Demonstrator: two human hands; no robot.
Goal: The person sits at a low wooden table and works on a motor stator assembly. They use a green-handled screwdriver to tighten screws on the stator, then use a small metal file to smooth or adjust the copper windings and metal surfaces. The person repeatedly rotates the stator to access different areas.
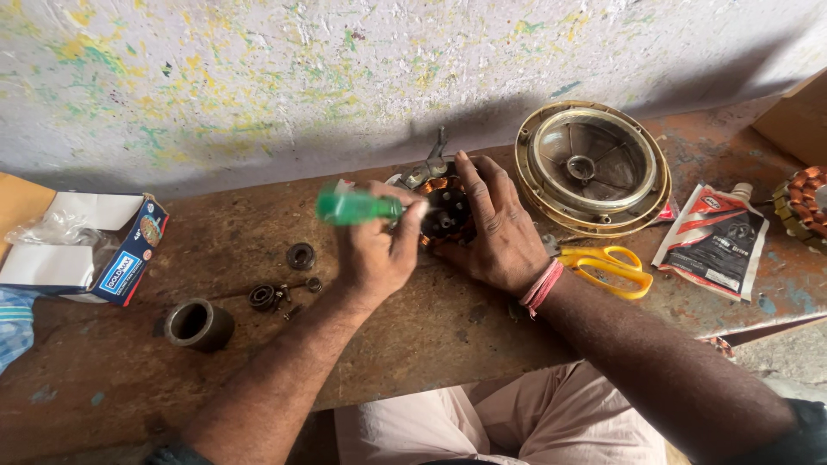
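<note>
Head view. Left hand (377, 254) is closed around a green-handled screwdriver (355, 207); the handle points left and slightly up, the shaft runs right toward the stator (446, 211), tip hidden behind the fingers. Right hand (493, 226) lies palm-down on the stator, fingers spread over its copper windings, pressing it to the worktop (413, 344); not a full grasp, more a clamp from above. The stator sits at the worktop's centre near the wall, just right of the left hand and under the right, so both hands meet at it. Screwdriver's long axis lies roughly level, left to right.

Around: a round metal housing (593, 168) right of the stator, yellow scissors (607, 267) by the right wrist, a grease pouch (713, 241) further right. Left: bearings (301, 256), a steel sleeve (199, 324), an open carton (86, 250).
</note>
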